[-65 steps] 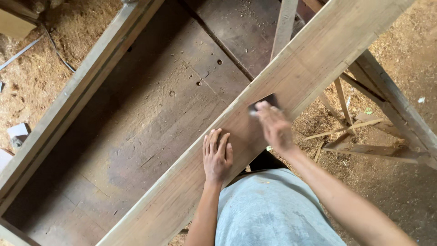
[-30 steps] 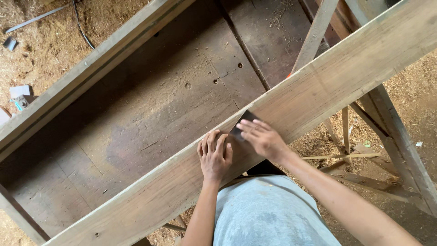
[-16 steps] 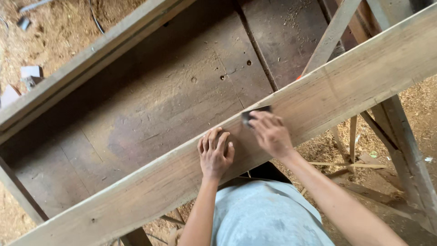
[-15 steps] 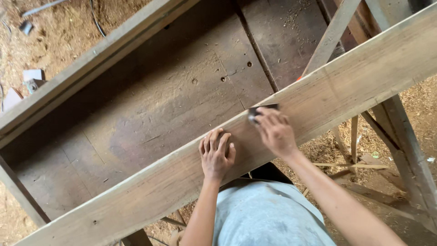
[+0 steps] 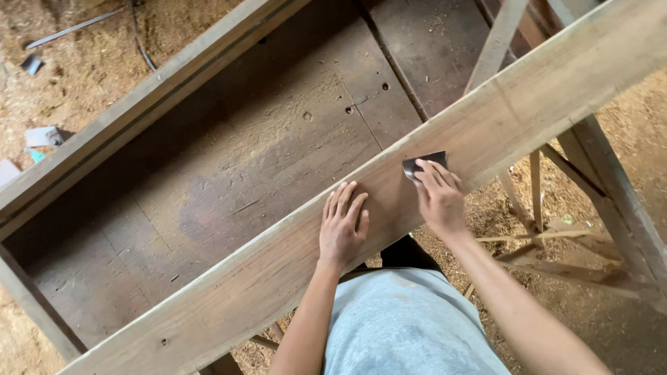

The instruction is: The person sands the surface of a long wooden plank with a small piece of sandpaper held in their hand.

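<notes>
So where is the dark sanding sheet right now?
Head view: the dark sanding sheet lies on the long plank under the right hand, right of the flat left hand.

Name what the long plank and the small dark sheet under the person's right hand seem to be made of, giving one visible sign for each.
Long plank: bare, unfinished wood, with visible grain, knots and dull, patchy colour. Small dark sheet pressed flat by the right hand: thin, flexible and grey-black, probably abrasive paper, though its grit is too fine to see.
</notes>
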